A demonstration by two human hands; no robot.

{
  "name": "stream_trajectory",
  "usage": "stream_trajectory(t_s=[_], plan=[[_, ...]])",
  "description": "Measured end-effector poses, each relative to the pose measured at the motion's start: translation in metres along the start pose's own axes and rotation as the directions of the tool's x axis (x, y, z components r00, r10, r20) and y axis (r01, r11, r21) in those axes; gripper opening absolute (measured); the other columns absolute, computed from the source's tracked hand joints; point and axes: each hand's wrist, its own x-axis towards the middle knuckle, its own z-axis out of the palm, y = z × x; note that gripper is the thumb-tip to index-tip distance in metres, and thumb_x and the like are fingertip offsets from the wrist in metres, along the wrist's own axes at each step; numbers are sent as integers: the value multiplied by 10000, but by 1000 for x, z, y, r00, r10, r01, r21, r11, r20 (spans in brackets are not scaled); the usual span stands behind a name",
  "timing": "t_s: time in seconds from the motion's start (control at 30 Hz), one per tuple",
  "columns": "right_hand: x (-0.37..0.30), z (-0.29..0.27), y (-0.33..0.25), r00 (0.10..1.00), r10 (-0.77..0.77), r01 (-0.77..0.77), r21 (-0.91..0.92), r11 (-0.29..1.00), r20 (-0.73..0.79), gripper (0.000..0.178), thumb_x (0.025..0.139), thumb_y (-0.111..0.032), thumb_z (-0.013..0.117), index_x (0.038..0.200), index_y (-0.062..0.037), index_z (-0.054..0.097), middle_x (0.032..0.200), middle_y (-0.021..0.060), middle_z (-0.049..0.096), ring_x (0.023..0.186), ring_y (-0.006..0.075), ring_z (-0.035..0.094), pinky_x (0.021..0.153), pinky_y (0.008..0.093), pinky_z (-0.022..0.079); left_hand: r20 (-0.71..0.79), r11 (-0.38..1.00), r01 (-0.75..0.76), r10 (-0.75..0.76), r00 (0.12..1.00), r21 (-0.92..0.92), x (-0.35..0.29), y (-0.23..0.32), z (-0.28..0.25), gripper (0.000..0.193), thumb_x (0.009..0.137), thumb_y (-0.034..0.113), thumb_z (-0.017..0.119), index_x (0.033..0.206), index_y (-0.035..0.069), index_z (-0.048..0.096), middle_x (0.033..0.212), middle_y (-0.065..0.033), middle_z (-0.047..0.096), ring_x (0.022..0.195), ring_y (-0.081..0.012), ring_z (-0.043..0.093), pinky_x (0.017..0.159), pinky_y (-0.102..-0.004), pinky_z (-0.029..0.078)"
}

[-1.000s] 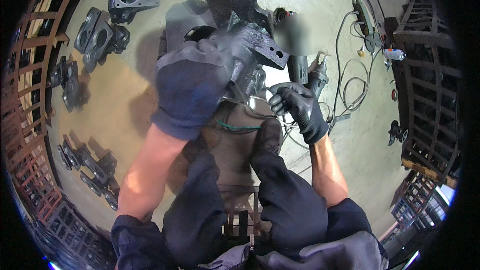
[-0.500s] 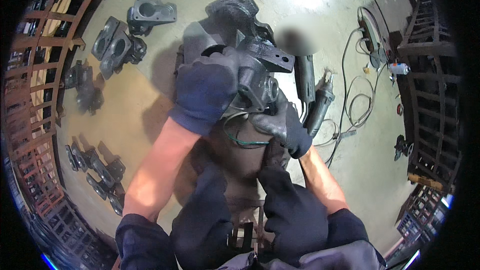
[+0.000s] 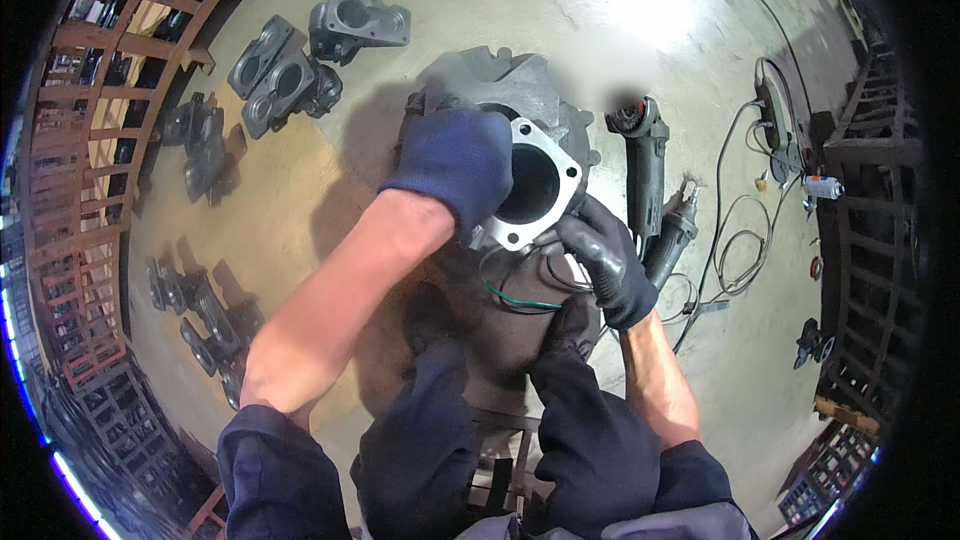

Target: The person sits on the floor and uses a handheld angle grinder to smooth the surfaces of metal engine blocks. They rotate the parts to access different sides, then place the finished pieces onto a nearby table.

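A heavy dark-grey metal casting (image 3: 490, 73) stands on the floor in front of my legs. Its bright machined flange (image 3: 553, 155), with a large round bore and bolt holes, faces up toward me. My left hand (image 3: 458, 162), in a dark blue glove, is closed over the casting's left side, and its fingertips are partly hidden. At the flange's lower right edge, my gloved right hand (image 3: 605, 262) grips the casting with its thumb and fingers. A thin green wire (image 3: 520, 302) loops just below, between the casting and my right shoe.
To the right lie an angle grinder (image 3: 646, 165) and a straight grinder (image 3: 672, 242), with cables running to a power strip (image 3: 778, 120). A spray can (image 3: 824, 187) lies near the right rack (image 3: 872, 153). More castings (image 3: 285, 80) rest at the left, beside a brown metal rack (image 3: 85, 155).
The casting has been tipped over, so its machined flange now faces up. Both hands turned with it and stay on it. The whole view has shifted slightly.
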Motion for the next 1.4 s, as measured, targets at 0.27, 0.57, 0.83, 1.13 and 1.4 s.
stream_trajectory(t_s=[0.27, 0.57, 0.83, 1.13, 1.4], plan=[[6, -16, -2, 991, 120, -117, 49, 992, -65, 485, 982, -303, 592, 1332, 32, 569, 1081, 90, 687, 960, 156, 654, 850, 310, 539, 107, 921, 26, 17, 994, -388, 3, -40, -20, 493, 929, 447, 648, 1062, -23, 715, 948, -245, 721, 931, -339, 729, 802, -419, 553], [22, -24, -46, 990, 109, -121, -138, 983, -95, 612, 960, -464, 616, 1341, 11, 565, 1133, 128, 678, 990, 210, 670, 849, 334, 537, 61, 707, 330, -377, 924, -626, -20, -159, 40, 312, 980, 268, 635, 1052, -28, 704, 791, -92, 719, 650, -139, 672, 610, -274, 527], [53, 14, -56, 930, 282, -332, -209, 920, -235, 678, 816, -345, 795, 1288, 78, 553, 993, 183, 724, 868, 206, 698, 785, 320, 561, -92, 819, 251, -344, 934, -516, -41, -161, 17, 327, 976, 302, 639, 1087, 5, 715, 886, -123, 748, 801, -182, 711, 732, -331, 548], [51, 20, -56, 840, 411, -504, -228, 833, -355, 397, 773, -183, 712, 1094, 44, 658, 717, 174, 691, 619, 238, 682, 570, 356, 529, 115, 635, 477, -524, 844, -607, -224, -72, -78, 253, 960, 215, 666, 1130, 33, 710, 1025, -159, 740, 956, -274, 722, 842, -374, 549], [-100, 88, -258, 949, 315, -315, -108, 943, -20, 171, 880, -92, 507, 722, -31, 530, 660, -26, 440, 600, 85, 422, 551, 288, 423, 209, -184, 105, -758, 618, -977, -297, 30, -112, 317, 971, 175, 668, 1201, -42, 655, 1136, -147, 695, 1055, -201, 654, 937, -323, 515]])
